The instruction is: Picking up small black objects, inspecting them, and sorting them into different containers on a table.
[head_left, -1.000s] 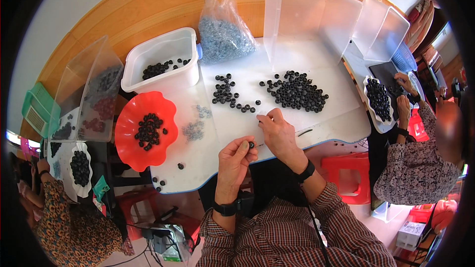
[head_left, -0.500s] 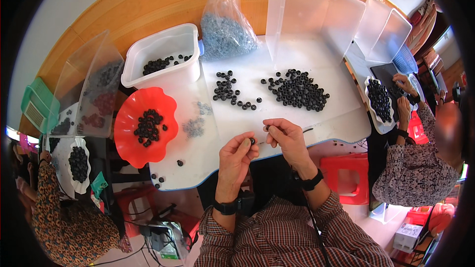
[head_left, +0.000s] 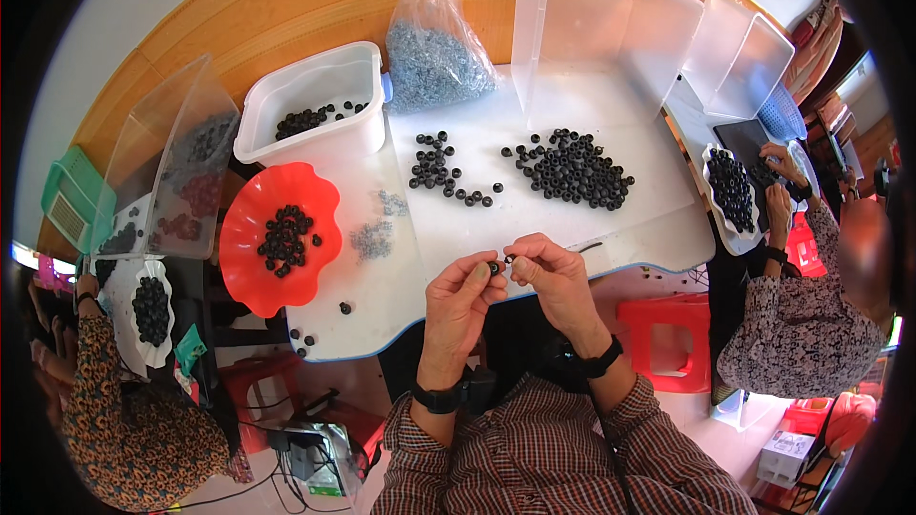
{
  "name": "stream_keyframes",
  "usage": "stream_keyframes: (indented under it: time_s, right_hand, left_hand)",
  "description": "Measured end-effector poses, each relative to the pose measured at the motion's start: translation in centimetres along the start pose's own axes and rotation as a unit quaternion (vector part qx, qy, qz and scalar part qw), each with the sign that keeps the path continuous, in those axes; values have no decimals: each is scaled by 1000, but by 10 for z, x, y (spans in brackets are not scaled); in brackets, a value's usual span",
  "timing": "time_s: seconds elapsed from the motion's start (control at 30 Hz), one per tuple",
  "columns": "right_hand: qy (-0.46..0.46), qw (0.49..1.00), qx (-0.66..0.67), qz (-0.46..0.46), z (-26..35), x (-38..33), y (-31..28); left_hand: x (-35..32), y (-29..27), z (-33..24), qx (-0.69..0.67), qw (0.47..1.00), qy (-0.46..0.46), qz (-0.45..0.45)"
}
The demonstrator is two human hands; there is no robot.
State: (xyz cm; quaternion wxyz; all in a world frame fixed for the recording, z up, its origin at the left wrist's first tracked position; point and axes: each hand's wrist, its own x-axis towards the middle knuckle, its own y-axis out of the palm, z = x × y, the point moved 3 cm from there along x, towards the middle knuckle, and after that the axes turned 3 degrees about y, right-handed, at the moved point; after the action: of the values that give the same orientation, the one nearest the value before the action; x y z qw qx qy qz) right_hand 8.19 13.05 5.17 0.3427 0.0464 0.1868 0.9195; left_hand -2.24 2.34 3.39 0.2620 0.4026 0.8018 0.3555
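Note:
Above the table's near edge, my left hand pinches a small round black part between thumb and fingers. Close beside it, my right hand is closed in a pinch on another small black part that shows a pale spot. The two parts are very near each other; whether they touch I cannot tell. On the white table, a large heap of similar round black parts lies beyond my hands, with a smaller loose group to its left. A red scalloped bowl holds more of them.
A white bin with black parts, a bag of bluish clear bits and a clear bin stand at the back. Clear bits lie by the bowl. People sit at both sides; a red stool stands right.
My hands have come closer together, so the part in my right hand is now right beside the one in my left. The things on the table have stayed put.

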Motion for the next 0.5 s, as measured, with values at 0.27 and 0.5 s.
stream_keyframes:
  time_s: [0.27, 0.5]
  right_hand:
    - [-38, 998, -55, 7, 4, -5, 8]
    - [-45, 996, -70, 4, 4, -6, 10]
  left_hand:
    - [-1, 1, 2, 3, 1000, 17, 5]
    - [-3, 2, 1, 25, 999, 26, -11]
